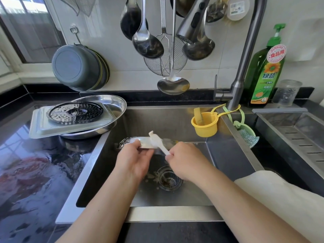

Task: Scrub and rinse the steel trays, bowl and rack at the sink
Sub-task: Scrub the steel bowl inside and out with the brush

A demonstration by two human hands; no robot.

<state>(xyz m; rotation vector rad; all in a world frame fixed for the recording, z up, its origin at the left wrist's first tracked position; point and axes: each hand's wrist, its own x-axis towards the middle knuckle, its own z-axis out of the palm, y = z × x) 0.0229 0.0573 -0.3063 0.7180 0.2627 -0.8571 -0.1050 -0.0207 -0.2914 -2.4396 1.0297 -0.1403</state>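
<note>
Over the sink basin [175,120], my left hand [135,158] grips a perforated steel piece [123,142], seen nearly edge-on, with white foam or cloth against it. My right hand [184,160] holds the handle of a white brush [156,140], whose head lies against that piece. On the counter to the left, a round steel tray [121,106] carries a rectangular grey tray [52,128] turned upside down. A round perforated steel rack [75,112] sits on top of the stack.
The faucet [245,58] rises at the back right, its spray head [191,23] above the basin. A yellow cup [205,127], a green scrubber holder [247,132] and a soap bottle [266,72] stand nearby. The drain strainer [169,178] lies below my hands. Ladles hang overhead, and a cloth [280,195] drapes the right edge.
</note>
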